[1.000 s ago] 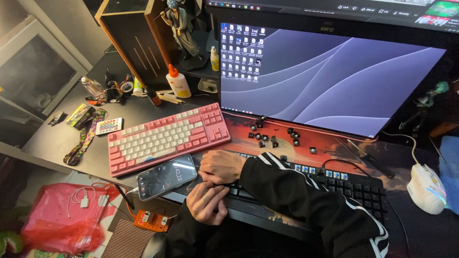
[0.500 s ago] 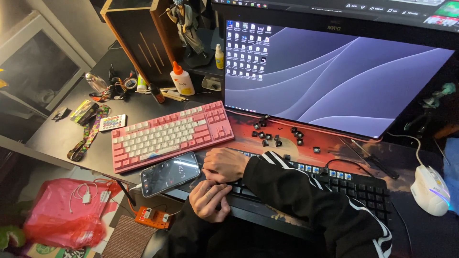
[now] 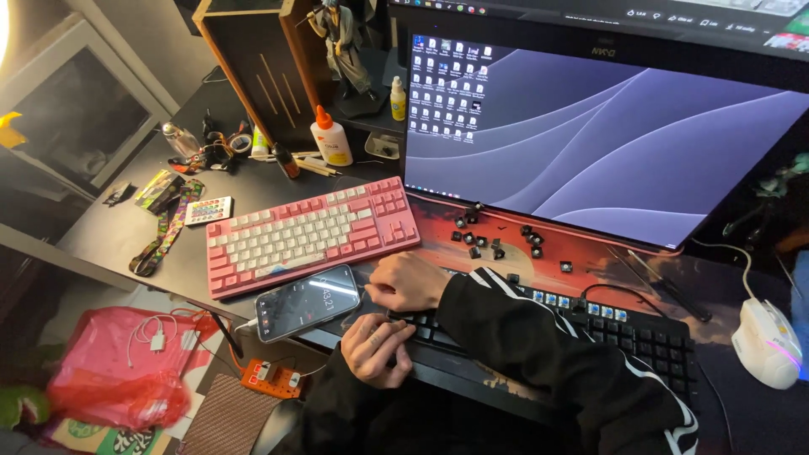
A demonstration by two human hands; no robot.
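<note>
Both hands work at the left end of a black keyboard [image 3: 640,337] near the desk's front edge. My right hand [image 3: 410,282] reaches across from the right in a black sleeve with white stripes. Its fingers are curled down onto the keyboard's left corner, and whatever they pinch is hidden. My left hand [image 3: 377,347] lies just below it, gripping the keyboard's front left edge. Several loose black keycaps [image 3: 497,243] lie scattered on the red desk mat [image 3: 590,253] behind the keyboard. A lit phone [image 3: 308,302] lies flat just left of my hands.
A pink and white keyboard [image 3: 308,234] lies behind the phone. A large monitor [image 3: 607,135] leans at the back, and a white mouse [image 3: 765,343] sits at the right. A glue bottle [image 3: 330,139], a figurine [image 3: 341,42] and a wooden box [image 3: 253,67] stand behind. A red bag [image 3: 118,371] lies below the desk.
The view has shifted slightly, so the desk sits lower and further right in frame. Both hands stay at the black keyboard's left end with only small finger movement.
</note>
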